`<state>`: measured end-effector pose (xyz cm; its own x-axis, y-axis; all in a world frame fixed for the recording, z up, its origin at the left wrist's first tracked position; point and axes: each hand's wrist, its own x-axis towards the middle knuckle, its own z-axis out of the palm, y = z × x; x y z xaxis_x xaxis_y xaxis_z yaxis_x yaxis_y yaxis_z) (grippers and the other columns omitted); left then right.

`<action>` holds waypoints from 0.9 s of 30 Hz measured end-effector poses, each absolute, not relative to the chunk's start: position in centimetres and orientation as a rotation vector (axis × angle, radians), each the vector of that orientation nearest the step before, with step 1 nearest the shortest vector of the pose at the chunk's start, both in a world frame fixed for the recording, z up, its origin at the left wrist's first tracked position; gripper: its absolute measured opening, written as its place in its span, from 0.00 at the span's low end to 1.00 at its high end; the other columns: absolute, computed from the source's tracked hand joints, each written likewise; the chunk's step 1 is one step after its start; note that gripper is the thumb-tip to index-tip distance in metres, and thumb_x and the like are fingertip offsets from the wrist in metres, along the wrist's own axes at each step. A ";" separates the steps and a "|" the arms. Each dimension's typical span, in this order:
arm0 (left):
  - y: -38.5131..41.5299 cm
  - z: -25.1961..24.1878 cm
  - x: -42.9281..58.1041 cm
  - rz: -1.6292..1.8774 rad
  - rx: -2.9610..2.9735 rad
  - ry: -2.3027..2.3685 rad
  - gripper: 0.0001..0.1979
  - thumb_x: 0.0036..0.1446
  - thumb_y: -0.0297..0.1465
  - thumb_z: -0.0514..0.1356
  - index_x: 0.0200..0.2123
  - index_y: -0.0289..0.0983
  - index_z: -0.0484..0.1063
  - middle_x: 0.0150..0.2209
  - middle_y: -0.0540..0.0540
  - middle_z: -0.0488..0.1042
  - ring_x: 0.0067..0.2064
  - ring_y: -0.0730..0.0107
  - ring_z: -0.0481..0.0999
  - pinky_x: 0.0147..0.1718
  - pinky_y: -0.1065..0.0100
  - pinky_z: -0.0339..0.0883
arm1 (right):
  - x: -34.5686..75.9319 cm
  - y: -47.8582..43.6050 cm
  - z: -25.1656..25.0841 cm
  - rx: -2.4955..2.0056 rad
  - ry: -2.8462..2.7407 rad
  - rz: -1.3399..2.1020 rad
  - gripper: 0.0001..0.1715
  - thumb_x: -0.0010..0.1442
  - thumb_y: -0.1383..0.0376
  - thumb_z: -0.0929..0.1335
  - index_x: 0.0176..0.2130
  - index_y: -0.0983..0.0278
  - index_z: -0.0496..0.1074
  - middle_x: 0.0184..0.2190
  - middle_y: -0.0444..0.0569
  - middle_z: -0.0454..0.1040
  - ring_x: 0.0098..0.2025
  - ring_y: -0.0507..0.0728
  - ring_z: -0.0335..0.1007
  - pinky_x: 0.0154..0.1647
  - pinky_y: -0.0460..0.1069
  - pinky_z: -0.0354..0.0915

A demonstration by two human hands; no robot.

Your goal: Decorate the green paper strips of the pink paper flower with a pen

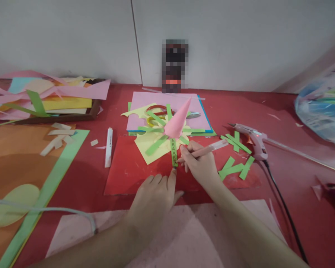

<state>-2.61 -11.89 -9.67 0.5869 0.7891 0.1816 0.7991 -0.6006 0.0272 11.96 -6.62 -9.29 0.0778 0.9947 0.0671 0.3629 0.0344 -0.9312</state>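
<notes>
My right hand point(199, 162) is closed round a pinkish pen point(206, 149), its tip on a green paper strip point(173, 145). Dark letter-like marks run down this strip. My left hand point(153, 191) holds nothing; its index fingertip presses the strip's near end, the thumb stands apart and the other fingers bend. The strip juts toward me from under a pink paper cone point(179, 121) on a pale yellow scalloped base. Several more green strips fan out around the cone. A pale yellow paper sheet point(148, 150) lies under them.
Behind the cone, scissors point(160, 109) rest on stacked paper point(135, 117). At right lie loose green strips point(236, 170) and a corded pink glue gun point(251, 137). At left are a white marker point(108, 147) and a tray point(93, 111) of paper scraps. A pale cable point(64, 210) crosses the lower left.
</notes>
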 end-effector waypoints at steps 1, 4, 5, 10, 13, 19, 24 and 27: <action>-11.9 -9.7 -2.6 -0.271 -2.750 -1.380 0.21 0.58 0.37 0.55 0.48 0.25 0.67 0.22 0.46 0.69 0.25 0.65 0.70 0.25 0.65 0.65 | 11.9 -6.6 -9.3 -1.473 -1.427 0.911 0.20 0.57 0.60 0.64 0.18 0.59 0.54 0.07 0.37 0.58 0.22 0.54 0.73 0.22 0.44 0.64; -11.9 -9.7 -2.6 -0.254 -2.748 -1.393 0.21 0.59 0.38 0.55 0.48 0.26 0.67 0.23 0.46 0.69 0.25 0.65 0.70 0.25 0.65 0.66 | 11.9 -6.6 -9.4 -1.474 -1.429 0.915 0.20 0.57 0.60 0.64 0.19 0.60 0.54 0.07 0.37 0.60 0.23 0.55 0.74 0.22 0.44 0.64; -11.9 -9.6 -2.6 -0.246 -2.745 -1.392 0.21 0.59 0.38 0.55 0.48 0.26 0.67 0.23 0.47 0.69 0.25 0.65 0.70 0.25 0.65 0.66 | 11.9 -6.5 -9.5 -1.472 -1.430 0.916 0.20 0.57 0.59 0.64 0.19 0.60 0.54 0.07 0.37 0.60 0.24 0.55 0.74 0.22 0.44 0.65; -11.9 -9.4 -2.6 -0.223 -2.743 -1.377 0.21 0.59 0.38 0.54 0.48 0.26 0.67 0.22 0.47 0.68 0.25 0.66 0.69 0.25 0.66 0.65 | 11.8 -6.5 -9.5 -1.411 -1.412 0.977 0.20 0.57 0.58 0.64 0.19 0.60 0.54 0.08 0.37 0.61 0.21 0.54 0.73 0.27 0.46 0.69; -11.9 -9.4 -2.6 -0.247 -2.744 -1.373 0.21 0.59 0.38 0.53 0.47 0.26 0.67 0.22 0.47 0.69 0.25 0.65 0.70 0.25 0.66 0.65 | 11.9 -6.5 -9.4 -1.412 -1.405 0.980 0.21 0.57 0.58 0.65 0.19 0.60 0.54 0.08 0.37 0.62 0.22 0.54 0.73 0.28 0.46 0.69; -11.9 -9.6 -2.6 -0.242 -2.737 -1.371 0.22 0.60 0.39 0.52 0.48 0.27 0.67 0.22 0.47 0.68 0.24 0.66 0.69 0.25 0.66 0.65 | 12.2 -6.3 -9.5 -1.476 -1.322 0.905 0.19 0.57 0.58 0.64 0.19 0.60 0.56 0.07 0.37 0.61 0.18 0.53 0.71 0.19 0.44 0.64; -11.8 -9.7 -2.7 -0.270 -2.743 -1.375 0.22 0.61 0.39 0.50 0.48 0.26 0.66 0.22 0.46 0.69 0.25 0.65 0.70 0.26 0.65 0.65 | 12.1 -6.3 -9.5 -1.471 -1.357 0.937 0.19 0.57 0.59 0.64 0.18 0.60 0.56 0.07 0.37 0.61 0.19 0.53 0.72 0.18 0.43 0.62; -11.8 -9.7 -2.7 -0.271 -2.741 -1.376 0.22 0.62 0.39 0.50 0.48 0.26 0.67 0.22 0.47 0.68 0.25 0.65 0.70 0.26 0.65 0.65 | 12.1 -6.3 -9.5 -1.471 -1.364 0.943 0.19 0.56 0.59 0.64 0.18 0.60 0.57 0.07 0.37 0.61 0.20 0.53 0.72 0.20 0.44 0.64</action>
